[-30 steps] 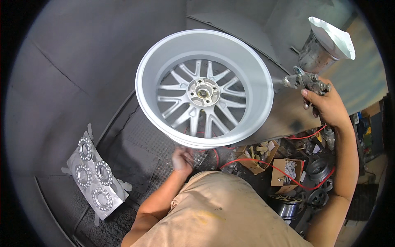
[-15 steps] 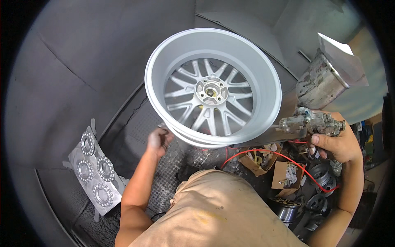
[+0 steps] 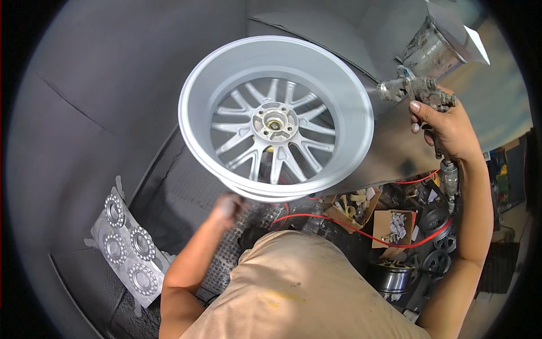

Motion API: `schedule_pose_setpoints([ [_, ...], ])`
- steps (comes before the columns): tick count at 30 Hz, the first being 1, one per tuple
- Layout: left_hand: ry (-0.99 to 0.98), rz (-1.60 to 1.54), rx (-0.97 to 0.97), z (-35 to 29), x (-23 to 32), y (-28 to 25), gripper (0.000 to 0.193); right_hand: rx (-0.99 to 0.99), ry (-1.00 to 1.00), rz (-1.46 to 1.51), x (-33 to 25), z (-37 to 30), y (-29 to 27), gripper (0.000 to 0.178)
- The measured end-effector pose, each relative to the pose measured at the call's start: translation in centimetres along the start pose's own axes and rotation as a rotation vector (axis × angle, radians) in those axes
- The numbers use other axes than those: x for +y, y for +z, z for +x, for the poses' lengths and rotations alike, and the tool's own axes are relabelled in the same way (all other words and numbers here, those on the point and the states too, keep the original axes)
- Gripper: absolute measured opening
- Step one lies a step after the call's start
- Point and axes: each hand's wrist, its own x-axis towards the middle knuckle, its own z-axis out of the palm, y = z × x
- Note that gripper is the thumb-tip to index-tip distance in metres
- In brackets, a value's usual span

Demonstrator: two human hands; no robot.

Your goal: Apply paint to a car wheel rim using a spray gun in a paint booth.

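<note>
Between your hands the silver wheel sits tilted, its open barrel facing you. Your right hand is closed around the spray gun, nozzle just beside the wheel's rim. Your left hand is blurred under the wheel's lower edge; its grip can't be told.

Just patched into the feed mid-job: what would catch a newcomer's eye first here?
The big silver wheel rim fills the centre, its open barrel facing up so the spokes and hub show. At upper right, the right hand grips a spray gun with a cup on top, aimed toward the rim's edge. The left hand sits blurred just under the rim's lower edge.
</note>
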Motion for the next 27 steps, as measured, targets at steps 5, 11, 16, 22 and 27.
schedule_pose_setpoints([
  [5, 0.260, -0.394, 0.129, -0.3, 5.5, -2.7, 0.038, -0.033, 0.156, -0.021, 2.9, -0.6, -2.7, 0.022],
  [11, 0.125, -0.186, -0.121, -4.6, -2.7, 7.1, 0.054, -0.063, 0.242, 0.042, 3.6, -2.9, -3.5, 0.022],
  [16, -0.123, -0.212, -0.147, -3.7, -3.2, 6.8, 0.057, -0.097, 0.263, 0.055, 4.2, -4.3, -3.6, 0.033],
  [22, 0.253, -0.144, 0.201, -0.7, 4.1, 0.4, 0.045, -0.206, 0.286, 0.161, 3.5, -5.7, -3.3, 0.055],
  [27, 0.088, -0.218, 0.116, -1.5, 2.6, 1.0, 0.036, -0.120, 0.198, 0.110, 4.0, -5.1, -2.8, 0.053],
])
